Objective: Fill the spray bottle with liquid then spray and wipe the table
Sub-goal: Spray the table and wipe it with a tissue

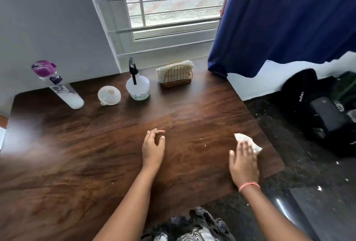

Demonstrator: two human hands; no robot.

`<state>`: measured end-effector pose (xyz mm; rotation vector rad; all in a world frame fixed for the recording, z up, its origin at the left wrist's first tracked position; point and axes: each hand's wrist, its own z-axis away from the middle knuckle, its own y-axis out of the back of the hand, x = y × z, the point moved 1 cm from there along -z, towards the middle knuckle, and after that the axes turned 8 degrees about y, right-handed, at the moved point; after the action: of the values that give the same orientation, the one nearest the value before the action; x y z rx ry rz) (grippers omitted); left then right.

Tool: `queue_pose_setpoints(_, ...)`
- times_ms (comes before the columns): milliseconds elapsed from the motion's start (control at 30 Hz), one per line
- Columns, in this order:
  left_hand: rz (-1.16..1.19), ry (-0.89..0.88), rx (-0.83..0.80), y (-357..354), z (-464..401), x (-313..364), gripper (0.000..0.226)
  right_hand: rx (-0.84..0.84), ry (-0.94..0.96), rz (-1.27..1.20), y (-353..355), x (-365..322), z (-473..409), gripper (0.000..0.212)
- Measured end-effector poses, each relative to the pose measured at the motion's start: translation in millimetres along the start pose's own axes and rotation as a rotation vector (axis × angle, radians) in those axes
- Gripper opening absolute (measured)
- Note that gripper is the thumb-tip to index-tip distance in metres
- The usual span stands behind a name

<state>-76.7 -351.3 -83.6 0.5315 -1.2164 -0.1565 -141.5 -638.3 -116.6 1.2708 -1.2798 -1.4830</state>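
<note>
The spray bottle (138, 86) stands at the tabletop's (96, 154) far edge, between a funnel (109, 95) and a napkin holder (176, 76). The right hand (243, 159) presses a crumpled tissue (248, 141) flat-fingered near the right edge; the left hand (153, 146) hangs loosely curled, holding nothing.

A blue curtain (285, 19) hangs beside the barred window (173, 3), above black bags (312, 106).

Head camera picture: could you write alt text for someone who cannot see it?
A person's right hand presses a crumpled white tissue onto a dark wooden table near its right edge, while the left hand hovers loosely curled, holding nothing. Along the far edge stand a purple-capped bottle, a funnel, a spray bottle and a napkin holder.
</note>
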Motion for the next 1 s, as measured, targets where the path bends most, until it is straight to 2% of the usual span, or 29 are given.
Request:
queue_pose_setpoints(67, -0.002, -0.023, -0.026, -8.6, 7.7, 2.8, 0.018, 0.044, -0.055, -0.057, 0.7, 14.9, 11.2, 0.061)
queue_pose_setpoints(200, 0.007, -0.048, -0.104, -31.4, 30.9, 15.0, 0.018, 0.156, 0.064, -0.209, -1.1, 19.2, 19.6, 0.033)
queue_pose_setpoints(333, 0.012, -0.117, -0.187, -51.4, 57.6, 33.1, 0.028, 0.318, 0.086, -0.453, 36.1, 15.9, 13.1, 0.034)
queue_pose_setpoints(467, 0.105, -0.098, -0.549, -78.6, 93.9, 55.6, 0.05, 0.177, -0.229, -1.007, 56.1, -5.6, 7.7, 0.027)
queue_pose_setpoints(533, 0.32, 0.043, -0.684, -89.8, 114.5, 63.9, 0.044, 0.109, -0.306, -1.251, 58.2, -15.6, 9.6, 0.022)
queue_pose_setpoints(600, 0.41, 0.091, -0.671, -96.6, 125.6, 68.9, 0.028, 0.091, -0.355, -1.415, 60.9, -19.6, 13.9, 0.021)
queue_pose_setpoints(667, 0.33, 0.048, -0.572, -95.3, 122.7, 70.2, 0.013, 0.114, -0.362, -1.452, 60.1, -20.4, 14.6, 0.025)
queue_pose_setpoints(733, 0.22, 0.02, -0.485, -93.0, 114.8, 70.1, 0.018, 0.068, -0.313, -1.424, 59.1, -23.2, 15.7, 0.021)
queue_pose_setpoints(833, 0.269, 0.15, -0.436, -88.3, 102.2, 61.2, 0.017, -0.014, -0.192, -1.336, 59.1, -32.5, 16.6, 0.017)
queue_pose_setpoints(933, 0.382, 0.328, -0.404, -83.0, 85.0, 51.1, 0.012, -0.11, 0.014, -1.199, 51.6, -45.0, 17.5, 0.03)
queue_pose_setpoints(1000, 0.463, 0.419, -0.463, -76.7, 75.3, 48.7, 0.014, -0.044, 0.128, -1.037, 47.6, -53.9, 17.0, 0.034)
